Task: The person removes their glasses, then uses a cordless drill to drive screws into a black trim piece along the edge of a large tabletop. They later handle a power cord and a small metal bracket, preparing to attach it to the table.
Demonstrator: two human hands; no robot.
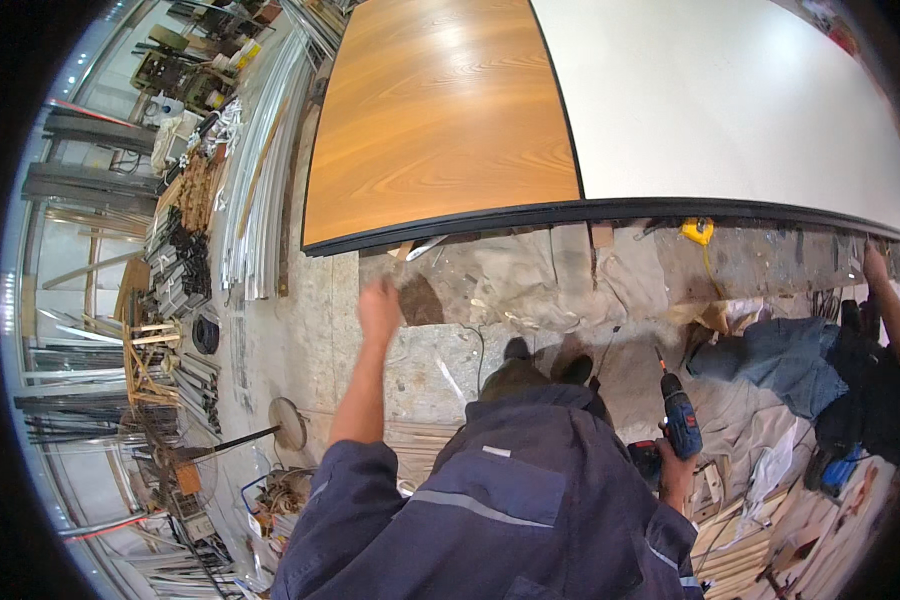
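Observation:
My right hand (676, 478) grips a blue and black cordless drill (682, 418) at the lower right. Its long bit points away from me, over the floor. In front of me on the left, my left hand (378, 312) is raised with its fingers curled in. What they hold, if anything, is hidden. Just beyond that hand is the near corner of a large panel with a wood-grain section (440, 120), a white section (710, 110) and black edging (440, 228). Neither hand touches the panel.
At far right another person's hand (875, 262) is at the panel's near edge. A yellow tape measure (698, 231) hangs there. Metal profiles (260, 180) lie along the left, beside a standing fan (170, 460). Wood strips (750, 540) lie at lower right.

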